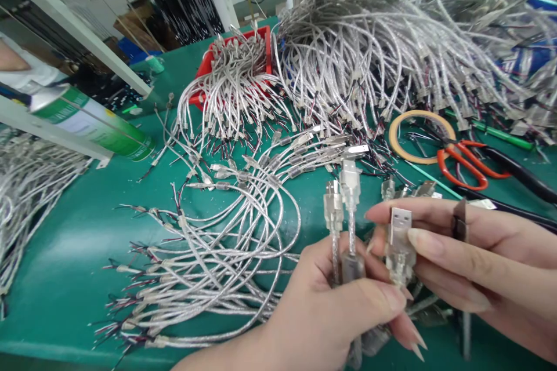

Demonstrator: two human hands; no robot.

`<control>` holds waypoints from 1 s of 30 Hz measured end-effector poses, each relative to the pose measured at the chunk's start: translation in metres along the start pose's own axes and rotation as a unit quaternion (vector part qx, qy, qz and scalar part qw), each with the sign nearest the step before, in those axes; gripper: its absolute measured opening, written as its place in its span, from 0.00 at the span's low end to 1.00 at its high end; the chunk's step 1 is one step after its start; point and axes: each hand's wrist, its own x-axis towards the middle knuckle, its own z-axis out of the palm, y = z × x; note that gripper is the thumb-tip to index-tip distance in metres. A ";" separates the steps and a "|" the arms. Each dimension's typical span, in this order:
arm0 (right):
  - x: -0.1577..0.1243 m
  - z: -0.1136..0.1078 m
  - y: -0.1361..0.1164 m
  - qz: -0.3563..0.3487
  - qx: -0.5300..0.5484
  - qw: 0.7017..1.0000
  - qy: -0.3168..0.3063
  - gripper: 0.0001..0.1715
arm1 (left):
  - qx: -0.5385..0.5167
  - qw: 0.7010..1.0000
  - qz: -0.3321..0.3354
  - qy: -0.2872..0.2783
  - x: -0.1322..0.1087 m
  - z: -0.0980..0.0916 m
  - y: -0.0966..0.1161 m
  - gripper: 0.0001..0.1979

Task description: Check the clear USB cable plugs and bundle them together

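My left hand [322, 307] is closed around several clear-jacketed USB cables. Two plugs stand up from its grip, a taller USB plug [350, 182] and a shorter one [333, 208] beside it. Between thumb and fingers, my right hand [474, 255] pinches another USB plug [401, 237], its metal end up and its clear body close to my left fingertips. A dark band [459, 220] circles one right finger. Left of my hands lies a loose bunch of silvery cables [261, 232], with bare coloured wire ends toward the left. The cable parts below my hands are partly hidden.
A red bin [268, 49] full of cables stands at the back, beside a large cable heap [369, 40]. A tape roll [395, 136] and orange-handled scissors [441, 168] lie at the right. A green spray can [96, 124] leans by a white post [87, 23]. More cables [35, 185] lie far left.
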 end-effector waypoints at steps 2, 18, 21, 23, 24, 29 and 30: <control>0.003 0.002 -0.002 0.008 0.006 1.000 -0.025 0.16 | -0.011 1.000 0.000 -0.005 0.000 0.000 0.000 0.14; 0.003 -0.015 0.011 0.083 0.116 0.987 -0.070 0.19 | 0.002 0.999 -0.035 0.012 -0.005 0.009 0.010 0.21; 0.003 -0.014 0.010 0.080 0.099 0.990 -0.061 0.19 | 0.010 0.999 -0.034 0.024 -0.005 0.012 0.011 0.22; 0.003 -0.013 0.008 0.067 0.082 0.994 -0.041 0.19 | 0.017 0.999 -0.030 0.027 -0.005 0.012 0.010 0.21; 0.004 -0.013 0.006 0.060 0.076 0.995 -0.030 0.18 | 0.021 0.999 -0.027 0.026 -0.005 0.011 0.009 0.20; 0.005 -0.008 0.000 0.047 0.075 0.996 -0.003 0.16 | 0.025 0.999 -0.015 0.023 -0.004 0.010 0.009 0.19; 0.005 -0.006 0.000 0.037 0.068 0.997 0.009 0.16 | 0.033 0.999 -0.015 0.033 -0.004 0.010 0.009 0.19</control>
